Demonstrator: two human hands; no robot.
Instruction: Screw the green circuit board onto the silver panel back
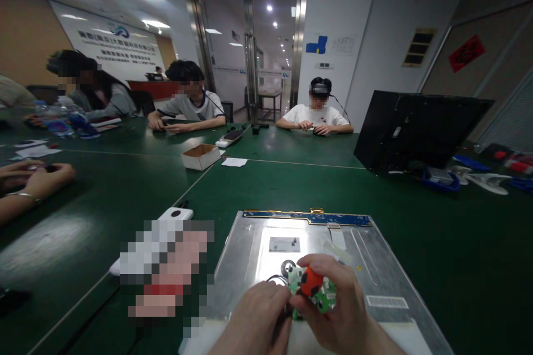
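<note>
Green circuit board (328, 295) and orange piece (313, 282) sit pinched mid-handling in the right hand (348, 298), left hand (260, 309) alongside, grip unclear, next move needing steadiness.

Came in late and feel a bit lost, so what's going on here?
The camera wearer's right hand grips an orange-and-black piece beside a green circuit board. The left hand is at the board's left edge; whatever its fingers hold is hidden. Both hands are over a metal panel on the green table. At far left, another person's hands hold something unclear.
</note>
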